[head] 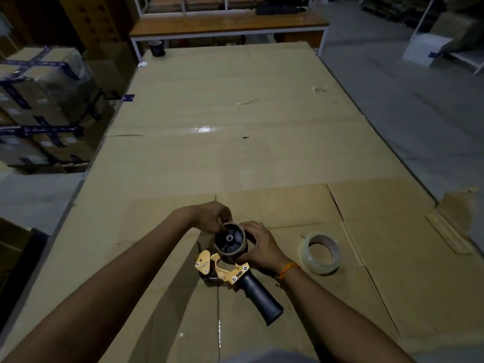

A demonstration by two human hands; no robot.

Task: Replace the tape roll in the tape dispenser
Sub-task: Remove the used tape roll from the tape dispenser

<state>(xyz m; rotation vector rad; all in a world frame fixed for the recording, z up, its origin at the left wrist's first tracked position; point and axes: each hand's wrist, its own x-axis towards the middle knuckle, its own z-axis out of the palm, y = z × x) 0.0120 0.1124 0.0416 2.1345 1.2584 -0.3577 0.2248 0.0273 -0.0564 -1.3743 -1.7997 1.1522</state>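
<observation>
cardboard-covered table (235, 127): two hands (213, 216) (258, 244) grip one dispenser's (230, 260) core; one tape roll (320, 254) beside.

Pretty dim overall. A glare patch (203, 129) is seen mid-table (235, 87), soft shadows are cast under the arms, and edges are bent and darkened by the wide lens.

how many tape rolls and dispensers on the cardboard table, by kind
clear tape roll: 1, lying flat to the right of the dispenser
dark tape roll: 1, at the far left corner
empty brown tape core: 1, on the dispenser's hub, held by the left hand and right hand
yellow tape dispenser: 1
total: 4
</observation>
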